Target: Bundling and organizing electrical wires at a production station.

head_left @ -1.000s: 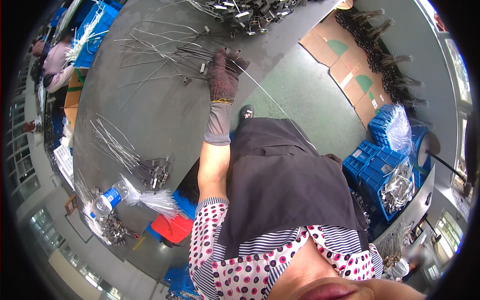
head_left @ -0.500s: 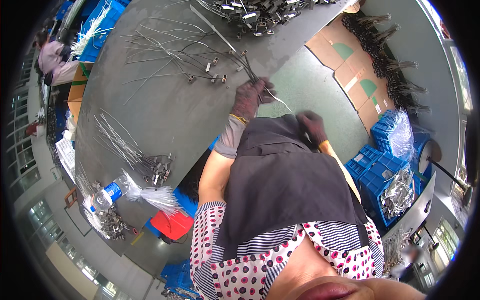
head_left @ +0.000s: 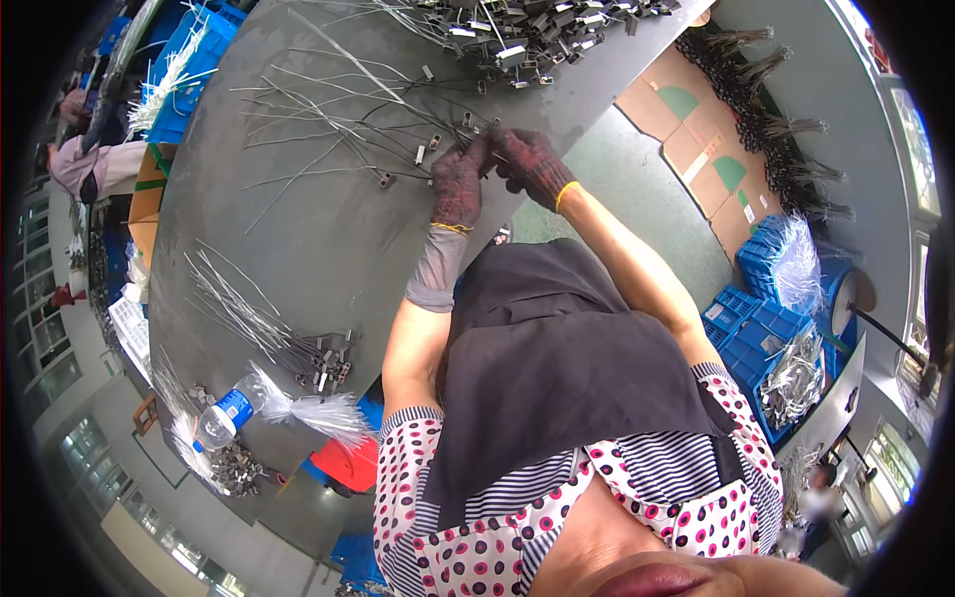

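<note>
Both my hands wear dark, reddish-stained gloves and meet at the table's near right edge. My left hand [head_left: 458, 186] is closed around the end of a bundle of thin cables, whose grip point is mostly covered by the fingers. Right beside it, touching or nearly so, my right hand [head_left: 532, 166] has its fingers curled in; what they pinch is hidden. Thin grey cables [head_left: 343, 121] fan out leftward over the table from near the hands. Small metal-cased connectors [head_left: 420, 154] lie just left of my left hand.
A heap of connectors [head_left: 537, 45] covers the table's far side. At left lie another cable bunch [head_left: 239, 308], a plastic bottle [head_left: 231, 413] and white strips [head_left: 323, 416]. A red seat [head_left: 343, 463] stands below. Blue crates [head_left: 731, 323] and flattened cardboard [head_left: 696, 149] are at right.
My right hand has risen from beside the apron to meet the left at the cables. The left has shifted slightly left. The white strip hanging from it no longer shows.
</note>
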Action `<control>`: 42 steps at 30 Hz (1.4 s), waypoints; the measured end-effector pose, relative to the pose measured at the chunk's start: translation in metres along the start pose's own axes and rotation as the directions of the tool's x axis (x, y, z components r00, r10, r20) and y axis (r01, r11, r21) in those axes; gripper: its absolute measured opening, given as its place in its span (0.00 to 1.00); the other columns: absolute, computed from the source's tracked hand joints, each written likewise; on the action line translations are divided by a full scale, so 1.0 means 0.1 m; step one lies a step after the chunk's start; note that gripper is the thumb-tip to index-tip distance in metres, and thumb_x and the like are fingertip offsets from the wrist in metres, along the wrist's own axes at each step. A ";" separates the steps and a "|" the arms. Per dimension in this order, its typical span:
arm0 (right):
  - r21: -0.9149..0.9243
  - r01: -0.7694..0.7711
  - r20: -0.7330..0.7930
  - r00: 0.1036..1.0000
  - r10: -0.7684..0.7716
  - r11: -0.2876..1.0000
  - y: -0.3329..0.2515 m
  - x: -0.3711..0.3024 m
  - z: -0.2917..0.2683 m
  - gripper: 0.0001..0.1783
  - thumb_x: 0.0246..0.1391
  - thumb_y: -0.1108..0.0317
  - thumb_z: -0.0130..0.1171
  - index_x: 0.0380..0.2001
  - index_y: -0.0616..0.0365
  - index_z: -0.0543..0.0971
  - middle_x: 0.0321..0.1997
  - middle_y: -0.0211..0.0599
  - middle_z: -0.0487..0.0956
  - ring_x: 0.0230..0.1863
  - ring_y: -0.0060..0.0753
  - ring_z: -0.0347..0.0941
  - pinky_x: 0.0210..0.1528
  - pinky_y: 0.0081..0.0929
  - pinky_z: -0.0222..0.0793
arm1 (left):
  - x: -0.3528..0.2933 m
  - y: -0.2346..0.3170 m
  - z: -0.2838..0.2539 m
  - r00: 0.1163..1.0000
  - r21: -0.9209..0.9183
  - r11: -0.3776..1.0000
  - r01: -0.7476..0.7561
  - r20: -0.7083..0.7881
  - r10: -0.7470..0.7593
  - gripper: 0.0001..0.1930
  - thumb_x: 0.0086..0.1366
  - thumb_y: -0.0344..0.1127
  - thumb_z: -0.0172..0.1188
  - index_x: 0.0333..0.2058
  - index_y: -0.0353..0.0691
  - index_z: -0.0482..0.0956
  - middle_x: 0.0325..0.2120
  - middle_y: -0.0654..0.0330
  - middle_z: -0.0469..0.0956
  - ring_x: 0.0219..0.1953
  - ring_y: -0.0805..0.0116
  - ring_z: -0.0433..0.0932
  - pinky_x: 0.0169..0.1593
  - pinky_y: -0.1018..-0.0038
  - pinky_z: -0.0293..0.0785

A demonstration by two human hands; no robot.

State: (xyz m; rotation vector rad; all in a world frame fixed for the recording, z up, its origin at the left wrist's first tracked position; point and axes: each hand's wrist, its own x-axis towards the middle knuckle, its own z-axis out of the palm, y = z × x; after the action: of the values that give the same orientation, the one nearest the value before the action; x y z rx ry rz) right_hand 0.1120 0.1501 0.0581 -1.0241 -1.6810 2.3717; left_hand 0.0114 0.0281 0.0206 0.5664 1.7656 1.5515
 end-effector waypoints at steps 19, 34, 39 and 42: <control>-0.118 0.000 0.058 0.998 0.007 0.993 -0.17 0.46 0.22 0.37 0.62 0.35 0.45 0.49 0.63 0.75 0.36 0.42 0.80 0.34 0.32 0.77 0.31 0.32 0.73 | 0.36 0.08 -0.42 0.894 0.490 0.755 -0.436 0.138 0.427 0.12 0.66 0.39 0.57 0.34 0.36 0.84 0.29 0.56 0.83 0.31 0.69 0.81 0.35 0.74 0.73; -0.554 0.669 0.149 0.665 -0.732 0.495 -0.90 0.52 -0.32 0.12 0.56 0.66 0.62 0.40 0.64 0.80 0.35 0.33 0.80 0.35 0.24 0.77 0.38 0.24 0.79 | 0.42 -0.10 -0.72 0.911 0.203 0.971 0.125 -0.411 -0.032 0.21 0.65 0.54 0.62 0.32 0.37 0.81 0.24 0.60 0.80 0.24 0.68 0.79 0.27 0.69 0.76; 0.232 0.198 -0.164 0.973 -0.163 0.952 -0.55 -0.23 -0.57 0.16 0.60 0.62 0.60 0.38 0.68 0.79 0.33 0.39 0.79 0.34 0.29 0.78 0.38 0.26 0.78 | 0.36 0.39 0.11 0.964 -0.291 0.943 0.159 -0.162 -0.213 0.17 0.63 0.47 0.66 0.36 0.37 0.81 0.25 0.62 0.79 0.22 0.74 0.77 0.28 0.73 0.80; 0.101 0.035 -0.207 0.978 -0.014 0.994 -0.15 -0.79 -0.70 0.16 0.59 0.61 0.62 0.38 0.67 0.79 0.29 0.37 0.78 0.28 0.26 0.75 0.32 0.25 0.73 | 0.36 0.36 0.41 0.976 -0.508 0.843 0.177 -0.021 -0.217 0.14 0.66 0.43 0.63 0.40 0.37 0.80 0.28 0.60 0.80 0.23 0.71 0.79 0.30 0.70 0.83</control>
State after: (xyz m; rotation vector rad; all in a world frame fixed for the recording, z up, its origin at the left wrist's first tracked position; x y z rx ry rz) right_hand 0.2064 0.1810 0.0964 -1.1776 -1.4741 2.2225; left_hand 0.0139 0.0886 0.0464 0.0608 1.3342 1.8091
